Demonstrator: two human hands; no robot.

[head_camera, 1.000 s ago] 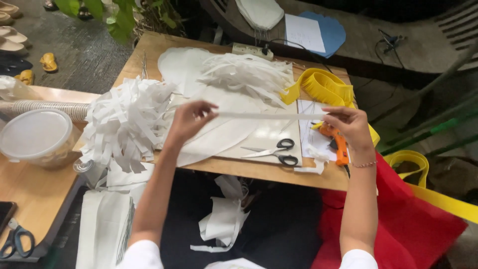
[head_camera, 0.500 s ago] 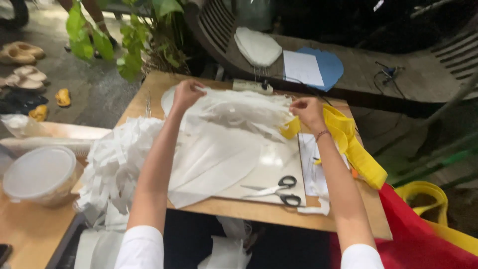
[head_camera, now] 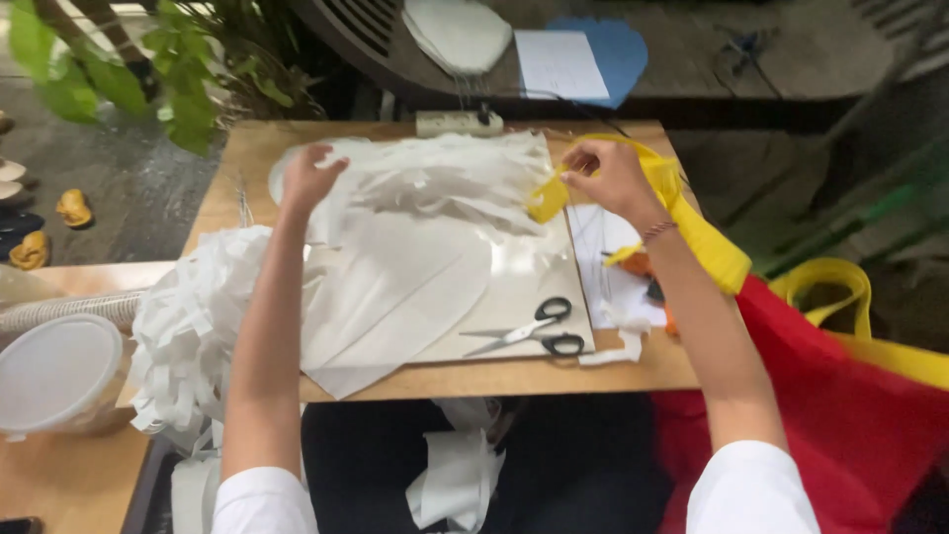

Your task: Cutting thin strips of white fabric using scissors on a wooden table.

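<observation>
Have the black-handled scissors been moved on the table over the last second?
No. The scissors lie near the wooden table's front edge, right of the white sheets, as before; only the head camera shifted. Neither hand touches them.

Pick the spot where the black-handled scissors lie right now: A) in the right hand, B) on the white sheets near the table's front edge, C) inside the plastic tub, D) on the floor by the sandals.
B: the scissors lie flat on the white sheets near the front edge of the table, with neither hand touching them.
</observation>
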